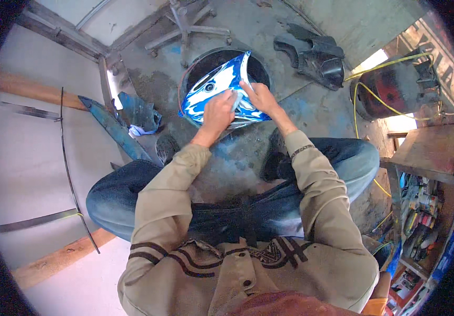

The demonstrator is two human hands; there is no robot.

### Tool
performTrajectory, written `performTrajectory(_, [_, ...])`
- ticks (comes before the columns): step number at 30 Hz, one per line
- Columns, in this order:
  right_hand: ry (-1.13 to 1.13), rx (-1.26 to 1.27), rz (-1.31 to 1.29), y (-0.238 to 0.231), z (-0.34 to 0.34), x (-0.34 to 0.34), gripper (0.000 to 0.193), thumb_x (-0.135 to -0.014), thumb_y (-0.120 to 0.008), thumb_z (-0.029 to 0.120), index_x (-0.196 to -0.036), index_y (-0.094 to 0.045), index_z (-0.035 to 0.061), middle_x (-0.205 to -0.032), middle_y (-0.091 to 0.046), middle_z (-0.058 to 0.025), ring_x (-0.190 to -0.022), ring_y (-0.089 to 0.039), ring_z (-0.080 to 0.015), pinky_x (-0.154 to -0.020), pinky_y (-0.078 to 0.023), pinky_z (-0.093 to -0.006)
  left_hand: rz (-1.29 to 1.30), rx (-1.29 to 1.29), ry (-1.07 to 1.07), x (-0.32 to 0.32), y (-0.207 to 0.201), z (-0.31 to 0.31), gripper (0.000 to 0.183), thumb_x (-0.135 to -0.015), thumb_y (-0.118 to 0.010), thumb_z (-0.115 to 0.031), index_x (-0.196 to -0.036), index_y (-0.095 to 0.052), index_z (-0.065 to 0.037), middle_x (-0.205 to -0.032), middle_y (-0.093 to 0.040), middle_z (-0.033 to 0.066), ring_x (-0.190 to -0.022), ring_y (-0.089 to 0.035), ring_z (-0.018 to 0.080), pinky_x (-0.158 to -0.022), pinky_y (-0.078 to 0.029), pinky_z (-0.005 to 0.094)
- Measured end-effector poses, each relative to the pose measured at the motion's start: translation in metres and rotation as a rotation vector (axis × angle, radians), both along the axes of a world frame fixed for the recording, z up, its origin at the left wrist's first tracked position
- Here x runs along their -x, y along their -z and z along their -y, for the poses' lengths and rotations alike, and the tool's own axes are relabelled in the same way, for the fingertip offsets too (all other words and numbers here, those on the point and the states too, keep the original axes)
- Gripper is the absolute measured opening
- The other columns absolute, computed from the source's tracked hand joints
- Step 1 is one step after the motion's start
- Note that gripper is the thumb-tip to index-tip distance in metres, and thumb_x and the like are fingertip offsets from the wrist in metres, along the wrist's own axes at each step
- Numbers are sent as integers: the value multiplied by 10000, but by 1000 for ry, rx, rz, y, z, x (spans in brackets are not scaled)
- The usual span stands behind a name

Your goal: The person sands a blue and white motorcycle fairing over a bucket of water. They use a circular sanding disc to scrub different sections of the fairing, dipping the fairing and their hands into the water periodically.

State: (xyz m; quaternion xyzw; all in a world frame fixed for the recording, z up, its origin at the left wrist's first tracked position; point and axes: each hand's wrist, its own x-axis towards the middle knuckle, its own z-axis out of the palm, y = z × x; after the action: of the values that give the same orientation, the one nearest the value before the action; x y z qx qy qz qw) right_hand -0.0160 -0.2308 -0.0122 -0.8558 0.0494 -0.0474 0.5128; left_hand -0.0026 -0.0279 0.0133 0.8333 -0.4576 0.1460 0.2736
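Observation:
A glossy blue and white motorcycle body panel (223, 75) with a round dark hole rests tilted over a round black tub (261, 66). My left hand (218, 114) is closed and presses on the panel's near part. A small pale, bluish piece (236, 100), perhaps a cloth or pad, sticks out at its fingers. My right hand (262, 99) grips the panel's right side, with a finger stretched up along the white surface and the other fingers partly hidden. The two hands are close together but apart.
Black plastic parts (314, 55) lie on the floor at the far right. Beyond the tub stands a wheeled metal base (185, 29). A red and black drum (387, 97) with a yellow hose is at the right, near a cluttered shelf (422, 210). Blue panels (108, 126) lean on the left.

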Motion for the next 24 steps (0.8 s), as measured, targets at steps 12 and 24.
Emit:
performTrajectory(12, [-1,-17,24,7,1,2,675,-1078,-541,540,-790,-666,-58,-640,-596,-176,-630,-544,-200,-639,-462,-453,-2,-113,65,-6,-5,-8,397,-797,-708,-44,-1194,-704,-60,-1020,-658,134,-923,-683,350,-785,-568,458])
performTrajectory(24, [-9,4,9,-4,-1,3,699,-1064,-527,577,-827,-697,-59,-716,-658,-246,-677,-641,-340,-710,-496,-492,-77,-36,-26,-6,-4,-8,421,-800,-717,-50,-1220,-711,-66,-1065,-667,122,-925,-682,347,-799,-560,459])
